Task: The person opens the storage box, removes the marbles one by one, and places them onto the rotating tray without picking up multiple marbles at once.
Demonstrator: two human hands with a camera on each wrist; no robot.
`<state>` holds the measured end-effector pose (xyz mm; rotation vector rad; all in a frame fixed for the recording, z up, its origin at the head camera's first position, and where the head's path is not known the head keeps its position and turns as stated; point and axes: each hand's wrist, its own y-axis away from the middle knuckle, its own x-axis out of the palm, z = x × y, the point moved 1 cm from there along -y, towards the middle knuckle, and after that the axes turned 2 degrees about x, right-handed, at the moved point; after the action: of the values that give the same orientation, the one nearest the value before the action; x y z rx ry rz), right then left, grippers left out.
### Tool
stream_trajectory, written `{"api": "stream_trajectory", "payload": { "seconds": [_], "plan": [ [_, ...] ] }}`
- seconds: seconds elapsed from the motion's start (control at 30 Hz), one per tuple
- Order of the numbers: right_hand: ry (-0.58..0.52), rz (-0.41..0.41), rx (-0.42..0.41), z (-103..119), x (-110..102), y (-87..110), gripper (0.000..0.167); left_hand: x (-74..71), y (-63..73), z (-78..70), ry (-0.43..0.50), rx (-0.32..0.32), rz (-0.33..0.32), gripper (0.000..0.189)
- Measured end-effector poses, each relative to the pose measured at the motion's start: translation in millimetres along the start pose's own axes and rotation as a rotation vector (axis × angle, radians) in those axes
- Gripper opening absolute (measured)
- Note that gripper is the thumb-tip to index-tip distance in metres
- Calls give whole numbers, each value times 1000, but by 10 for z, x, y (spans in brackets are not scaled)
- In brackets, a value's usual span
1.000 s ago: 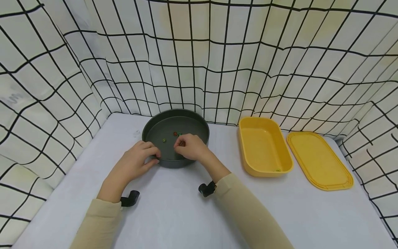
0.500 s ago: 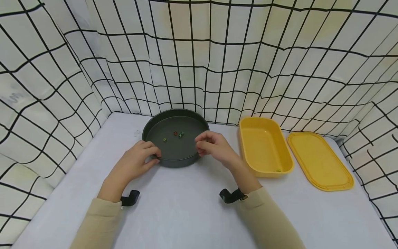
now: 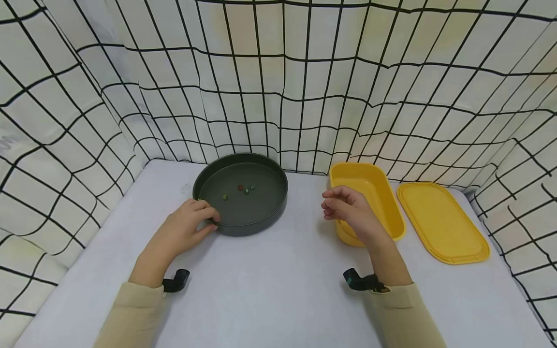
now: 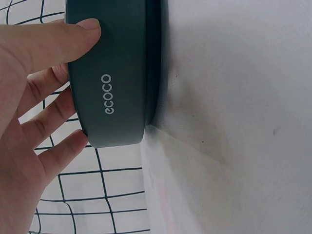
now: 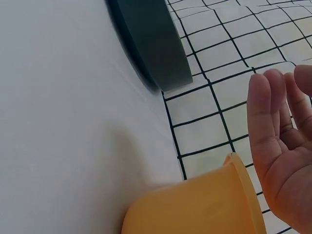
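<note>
My left hand (image 3: 187,224) grips the near-left rim of a round dark green basin (image 3: 248,212). In the left wrist view the thumb presses the outer wall of the basin (image 4: 122,53), by the ecoco lettering, with the other fingers along its rim. Several tiny coloured pieces (image 3: 246,191), red, green and yellow-green, lie on the basin's floor. My right hand (image 3: 352,212) is held over the left side of a yellow container (image 3: 377,186), fingers bent and thumb near the fingertips. I cannot tell whether something tiny is between them. The right hand and wrist hide part of the container.
A flat yellow lid (image 3: 444,222) lies right of the container on the white tabletop (image 3: 270,290). A white wall covered with black netting (image 3: 278,106) rises behind and at both sides. Each wrist wears a black camera mount (image 3: 361,281).
My right hand has lifted out of the basin and moved right to the yellow container, fingers still bent. The left hand keeps its hold on the basin's rim.
</note>
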<state>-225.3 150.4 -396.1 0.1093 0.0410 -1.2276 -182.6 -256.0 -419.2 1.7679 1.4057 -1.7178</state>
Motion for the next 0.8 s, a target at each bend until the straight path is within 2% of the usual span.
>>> {"api": "stream_trajectory", "payload": {
  "seconds": [0.23,0.47,0.8],
  "plan": [
    [51,24,-10,11,-86,22,27,-11,21,14,11,8,-6,23],
    [40,-13,-75,9,-331,62,34,-30,5,-8,4,16,-3,22],
    [148,-75,-12,-51,-661,119,42,-22,5,-4,1,30,-14,24]
  ]
}}
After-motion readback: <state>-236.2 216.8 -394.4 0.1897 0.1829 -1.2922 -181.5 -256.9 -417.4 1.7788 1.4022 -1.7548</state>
